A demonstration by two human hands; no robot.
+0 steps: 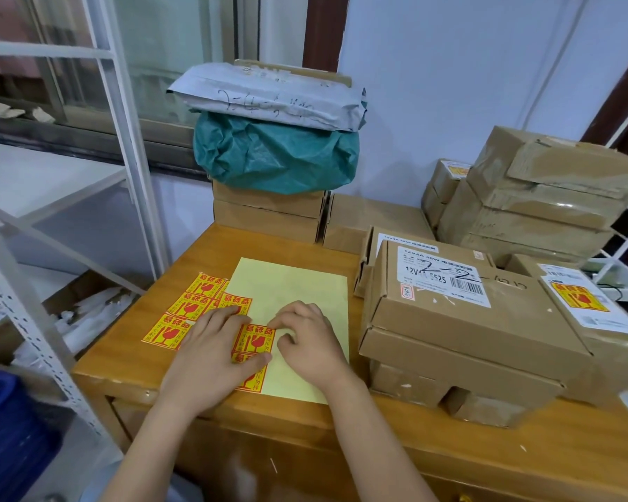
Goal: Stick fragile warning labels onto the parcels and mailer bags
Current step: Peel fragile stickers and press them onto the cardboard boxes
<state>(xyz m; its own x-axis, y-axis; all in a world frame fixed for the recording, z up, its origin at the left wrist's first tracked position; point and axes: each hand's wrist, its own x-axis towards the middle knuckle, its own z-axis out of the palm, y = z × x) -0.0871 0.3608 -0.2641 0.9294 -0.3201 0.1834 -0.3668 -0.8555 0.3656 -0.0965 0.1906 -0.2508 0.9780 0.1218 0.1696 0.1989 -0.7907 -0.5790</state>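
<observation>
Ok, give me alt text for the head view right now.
Both hands work at a fragile label on a yellow backing sheet: the left hand holds it down, the right hand picks at its corner. Loose labels lie left; cardboard parcels are stacked right.

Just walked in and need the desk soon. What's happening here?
A person is peeling fragile labels off a yellow backing sheet on the wooden desk. The left hand presses the sheet flat while the right hand pinches the corner of one fragile label. The nearest cardboard box shows no such label; another box to its right has one.
</observation>
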